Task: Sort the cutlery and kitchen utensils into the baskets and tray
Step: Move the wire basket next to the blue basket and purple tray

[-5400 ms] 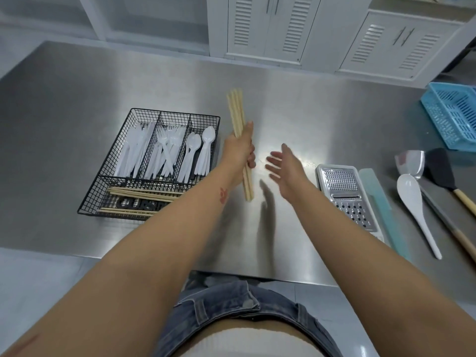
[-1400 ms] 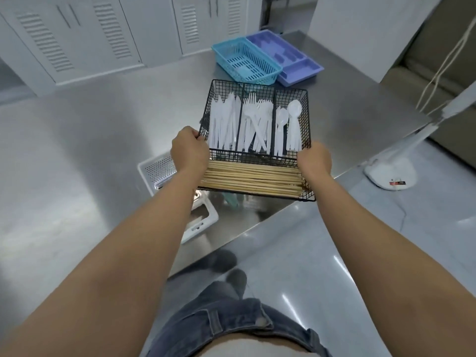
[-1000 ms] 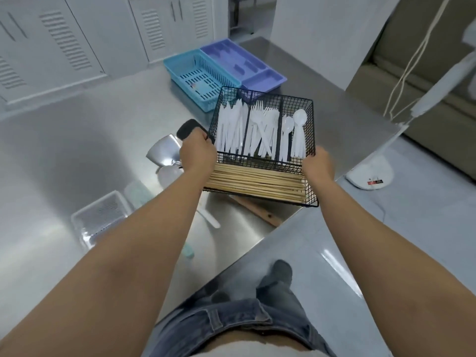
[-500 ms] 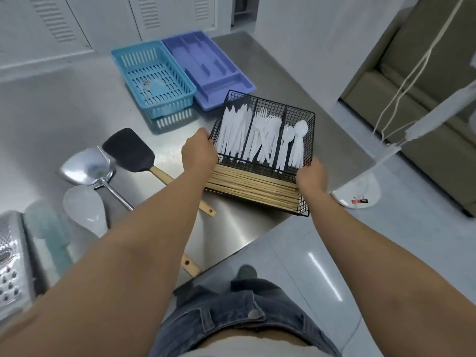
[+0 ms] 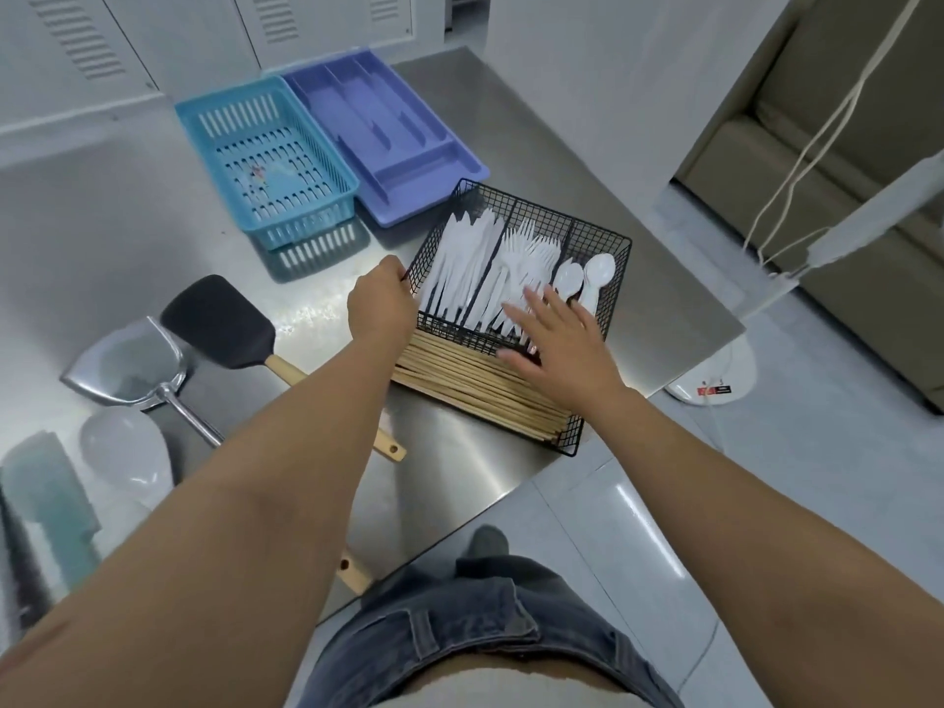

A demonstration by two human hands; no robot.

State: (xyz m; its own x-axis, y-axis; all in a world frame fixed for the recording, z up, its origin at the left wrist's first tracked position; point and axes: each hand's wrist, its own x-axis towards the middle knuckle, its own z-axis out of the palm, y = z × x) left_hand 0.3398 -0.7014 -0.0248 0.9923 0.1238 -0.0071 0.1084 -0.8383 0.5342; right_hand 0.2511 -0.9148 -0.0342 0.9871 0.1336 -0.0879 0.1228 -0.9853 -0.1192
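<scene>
A black wire basket (image 5: 610,270) rests on the steel table near its right corner. It holds white plastic knives (image 5: 462,265), forks (image 5: 523,263), spoons (image 5: 587,281), and wooden chopsticks (image 5: 459,380) across its front compartment. My left hand (image 5: 380,306) grips the basket's left rim. My right hand (image 5: 559,344) hovers flat with fingers spread over the basket's front middle, holding nothing. Behind the wire basket stand a blue plastic basket (image 5: 265,155) and a purple cutlery tray (image 5: 388,135), both without cutlery in them.
Left of the wire basket lie a black spatula with a wooden handle (image 5: 225,324), a metal scoop (image 5: 127,365), a white rice spoon (image 5: 127,454) and a teal-edged item (image 5: 43,503). The table edge (image 5: 516,490) runs just below the basket. A fan base (image 5: 715,380) stands on the floor.
The wire basket has come down onto the table in front of the purple tray. My right hand has let go of its right side and opened over it; my left hand still holds the rim.
</scene>
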